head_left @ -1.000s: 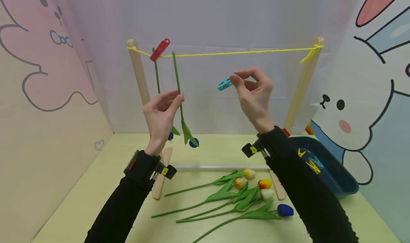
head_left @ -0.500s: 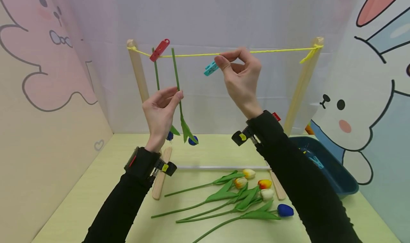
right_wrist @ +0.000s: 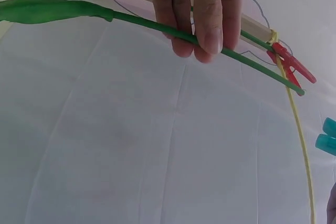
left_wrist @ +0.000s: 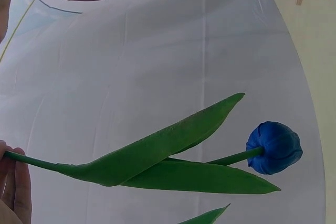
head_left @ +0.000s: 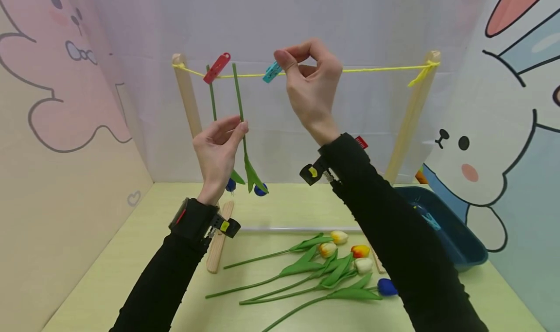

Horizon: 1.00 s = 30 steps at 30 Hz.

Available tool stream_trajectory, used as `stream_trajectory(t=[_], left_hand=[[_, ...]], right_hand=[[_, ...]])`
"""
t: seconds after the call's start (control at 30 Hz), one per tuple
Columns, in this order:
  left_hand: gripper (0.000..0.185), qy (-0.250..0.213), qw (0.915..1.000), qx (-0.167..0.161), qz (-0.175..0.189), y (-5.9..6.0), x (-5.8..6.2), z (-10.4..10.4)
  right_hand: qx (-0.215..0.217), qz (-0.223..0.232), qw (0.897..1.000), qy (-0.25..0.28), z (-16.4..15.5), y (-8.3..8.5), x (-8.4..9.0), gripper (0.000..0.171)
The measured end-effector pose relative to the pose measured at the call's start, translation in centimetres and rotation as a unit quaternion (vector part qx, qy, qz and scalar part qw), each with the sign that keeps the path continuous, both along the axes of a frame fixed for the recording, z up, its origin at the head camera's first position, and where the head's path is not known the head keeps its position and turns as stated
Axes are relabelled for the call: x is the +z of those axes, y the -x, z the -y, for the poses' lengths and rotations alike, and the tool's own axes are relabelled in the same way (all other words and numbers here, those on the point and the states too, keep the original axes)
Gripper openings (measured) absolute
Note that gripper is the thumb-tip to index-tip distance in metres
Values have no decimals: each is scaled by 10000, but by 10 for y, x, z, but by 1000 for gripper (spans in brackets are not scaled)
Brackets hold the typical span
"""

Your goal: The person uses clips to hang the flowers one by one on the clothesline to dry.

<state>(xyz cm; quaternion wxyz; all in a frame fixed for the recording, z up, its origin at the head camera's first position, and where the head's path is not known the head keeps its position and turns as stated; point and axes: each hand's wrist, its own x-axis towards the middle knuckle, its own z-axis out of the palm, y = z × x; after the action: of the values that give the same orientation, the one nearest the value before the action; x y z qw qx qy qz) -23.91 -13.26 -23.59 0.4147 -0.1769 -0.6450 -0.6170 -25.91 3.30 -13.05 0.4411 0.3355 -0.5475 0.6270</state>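
Pinching the flower [left_wrist: 152, 153] partway along its stem, the left hand [head_left: 217, 149] was below the string [head_left: 372, 70], with the bloom hanging down and the stem's end rising just above the string. Gripped between thumb and fingertips of the right hand [head_left: 312, 86], the blue clothespin [head_left: 271, 72] was level with the string, apart from the stem, its long axis slanting down leftward; that hand was nearer the string, its wrist below it.

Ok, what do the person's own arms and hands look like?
Both sleeves are long and black. A black wrist band sits on each, carrying a small black block with a yellow patch. A red stripe marks the left one, a red tag the right. Left hand and right hand wear no gloves.
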Motion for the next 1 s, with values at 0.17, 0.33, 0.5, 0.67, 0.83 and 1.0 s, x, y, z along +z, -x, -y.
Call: stream_trajectory(t=[0.17,0.33,0.5,0.67,0.83,1.0], left_hand=[[22,-31,10000,19,36,0,0,1],[22,-47,10000,37,-4,1,2,1],[22,-101,9999,23,-11,1,2,1],[22,-106,9999,40,-13,2,3,0],[22,-77,9999,97,72,3,4,0],[22,-58,9997,182,157,3,4,-1]], right_hand=[[-231,105,9996,-78,14,-2,8,15],[-392,304,9985,-245,25,-4,13,16],[-508,386,9973,-359,33,-3,15,16],[-581,492,9959,-494,37,-1,18,16],[-723,809,9921,-632,40,-1,21,18],[-849,1001,9889,-703,40,1,22,18]])
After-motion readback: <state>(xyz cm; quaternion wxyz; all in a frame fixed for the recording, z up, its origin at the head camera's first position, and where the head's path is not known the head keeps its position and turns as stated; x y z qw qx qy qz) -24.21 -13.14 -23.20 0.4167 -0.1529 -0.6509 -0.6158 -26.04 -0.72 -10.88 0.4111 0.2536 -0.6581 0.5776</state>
